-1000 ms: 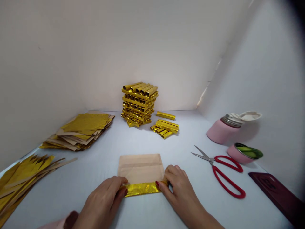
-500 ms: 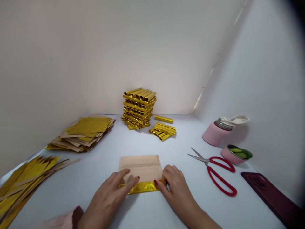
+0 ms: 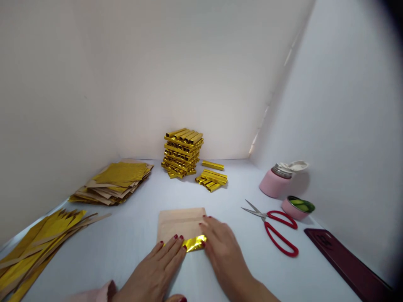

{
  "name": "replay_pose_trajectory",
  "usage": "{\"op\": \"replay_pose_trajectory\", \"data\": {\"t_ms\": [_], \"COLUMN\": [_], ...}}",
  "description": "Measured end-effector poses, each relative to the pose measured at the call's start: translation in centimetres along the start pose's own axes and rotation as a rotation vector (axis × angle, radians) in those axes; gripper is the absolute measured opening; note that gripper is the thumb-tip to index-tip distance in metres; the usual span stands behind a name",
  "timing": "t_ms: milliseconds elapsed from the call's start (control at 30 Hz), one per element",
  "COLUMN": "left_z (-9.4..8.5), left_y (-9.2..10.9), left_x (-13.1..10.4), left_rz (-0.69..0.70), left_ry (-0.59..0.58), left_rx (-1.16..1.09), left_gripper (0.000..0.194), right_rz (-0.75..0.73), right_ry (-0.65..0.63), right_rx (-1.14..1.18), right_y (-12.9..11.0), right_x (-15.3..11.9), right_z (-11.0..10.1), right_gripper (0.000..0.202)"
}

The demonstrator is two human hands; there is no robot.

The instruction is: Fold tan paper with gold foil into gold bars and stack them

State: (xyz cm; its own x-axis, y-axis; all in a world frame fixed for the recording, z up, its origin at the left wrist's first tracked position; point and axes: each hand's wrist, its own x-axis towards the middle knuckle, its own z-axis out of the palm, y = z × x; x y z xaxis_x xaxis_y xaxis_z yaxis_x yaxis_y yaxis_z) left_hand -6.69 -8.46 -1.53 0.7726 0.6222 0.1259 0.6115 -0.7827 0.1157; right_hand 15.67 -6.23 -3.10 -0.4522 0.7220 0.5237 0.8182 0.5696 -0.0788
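A sheet of tan paper lies in front of me, its gold foil side showing as a folded strip along the near edge. My left hand presses flat on the left part of that strip, fingers stretched out. At the sheet's right end rests my right hand, its fingers extended over the paper's edge and the end of the fold. Part of the gold strip is hidden under my left fingers.
Gold foil sheets are piled at left, with cut strips nearer. Behind stand stacked gold folded bars and several loose bars. Open red-handled scissors, a pink bottle, a pink cup and a dark red phone lie at right.
My left hand has flattened onto the fold, fingers straight. My right hand has shifted from pinching the right corner to lying over the right edge. The camera view has shifted slightly.
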Motion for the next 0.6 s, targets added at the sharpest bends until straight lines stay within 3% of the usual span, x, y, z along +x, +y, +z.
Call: {"op": "replay_pose_trajectory", "data": {"t_ms": [67,133,233,367,500,600], "left_z": [0.4,0.6,0.6,1.3,2.5,2.2], "left_y": [-0.3,-0.4,-0.4,-0.8,-1.3,-1.6], "left_x": [-0.1,-0.1,-0.3,-0.6,-0.7,-1.3], "left_rz": [0.013,0.009,0.019,0.036,0.067,0.028], "left_ry": [0.034,0.071,0.120,0.120,0.139,0.106], "left_rx": [0.010,0.025,0.030,0.057,0.056,0.040], "left_gripper": [0.072,0.077,0.080,0.079,0.080,0.078], "right_rz": [-0.266,-0.340,-0.267,-0.167,-0.121,-0.133], "right_ry": [-0.044,-0.129,-0.258,-0.355,-0.405,-0.403], "right_rx": [0.026,0.030,0.044,0.068,-0.047,-0.110], "right_y": [-1.3,-2.2,-2.3,-0.9,0.3,0.6], "right_x": [-0.7,-1.3,-1.9,-2.4,-3.1,-3.3], "right_z": [0.7,1.3,1.4,-0.2,-1.9,-2.3], "right_gripper": [0.042,0.051,0.061,0.057,0.050,0.049]}}
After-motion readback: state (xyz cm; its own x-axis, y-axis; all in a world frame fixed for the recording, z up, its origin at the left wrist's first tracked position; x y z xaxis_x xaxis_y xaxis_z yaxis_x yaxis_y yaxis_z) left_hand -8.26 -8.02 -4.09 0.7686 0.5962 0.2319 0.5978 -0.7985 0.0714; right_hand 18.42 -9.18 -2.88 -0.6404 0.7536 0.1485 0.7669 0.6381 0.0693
